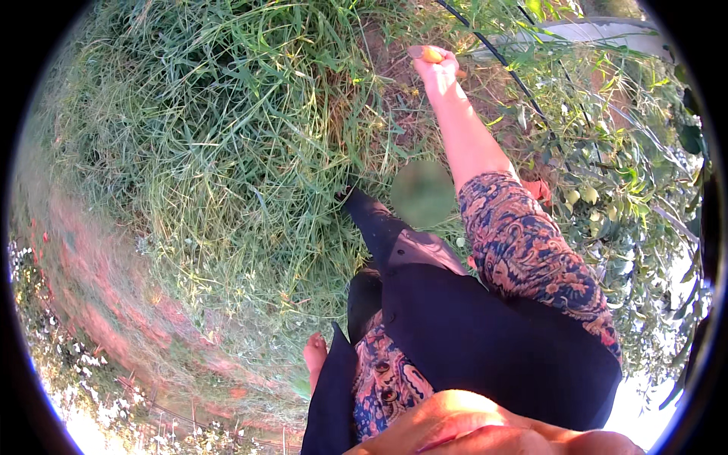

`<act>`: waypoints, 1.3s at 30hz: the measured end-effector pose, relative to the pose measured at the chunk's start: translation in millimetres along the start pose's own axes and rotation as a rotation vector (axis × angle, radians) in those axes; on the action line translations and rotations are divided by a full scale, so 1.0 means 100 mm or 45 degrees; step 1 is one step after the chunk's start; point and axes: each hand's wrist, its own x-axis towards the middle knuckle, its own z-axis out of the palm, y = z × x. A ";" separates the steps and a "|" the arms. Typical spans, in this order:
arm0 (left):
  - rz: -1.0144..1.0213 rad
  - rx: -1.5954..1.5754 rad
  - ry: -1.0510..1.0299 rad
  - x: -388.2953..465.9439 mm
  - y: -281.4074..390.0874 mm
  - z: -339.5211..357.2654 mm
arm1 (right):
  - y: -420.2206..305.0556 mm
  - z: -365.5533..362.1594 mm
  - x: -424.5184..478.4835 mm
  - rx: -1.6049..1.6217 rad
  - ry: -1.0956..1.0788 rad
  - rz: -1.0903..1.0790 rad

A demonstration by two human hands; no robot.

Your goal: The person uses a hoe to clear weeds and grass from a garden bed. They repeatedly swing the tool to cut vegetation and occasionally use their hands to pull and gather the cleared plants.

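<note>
My right hand (437,61) reaches out at the top, over bare soil at the edge of tall green grass (244,125). Its fingers are closed around a small orange-yellow object (432,55), possibly a tool handle; a brownish end shows on the far side of the fist. What kind of thing it is cannot be made out. Low at my left side, beside the dark vest (455,335), my left hand (315,350) hangs partly visible above the grass. Whether its fingers hold anything is unclear.
Black hoses or cables (500,60) cross the upper right, near a pale curved edge (603,31). Leafy branches with green fruit (590,195) hang on the right. Reddish soil (108,324) runs along the left. A blurred round patch covers part of the view.
</note>
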 end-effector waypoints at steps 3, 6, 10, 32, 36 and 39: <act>0.029 0.078 -0.063 0.01 0.39 -0.11 | 0.01 0.21 0.20 0.039 0.012 -0.157; 0.016 -0.005 -0.038 0.03 0.41 -0.07 | 0.27 0.24 0.43 -0.065 -0.021 -0.172; -0.011 0.019 -0.071 0.00 0.26 0.01 | 0.70 -0.69 0.03 -0.893 0.263 -0.069; 0.148 -0.137 -0.025 0.23 -0.52 0.51 | -0.23 -1.00 -0.99 -0.722 0.360 -0.154; 0.053 -0.061 0.010 0.08 0.19 0.19 | -0.08 -0.54 -0.37 -0.341 0.239 -0.265; 0.079 -0.103 0.025 0.00 0.22 0.07 | 0.42 -0.41 -0.09 -0.686 0.272 -0.107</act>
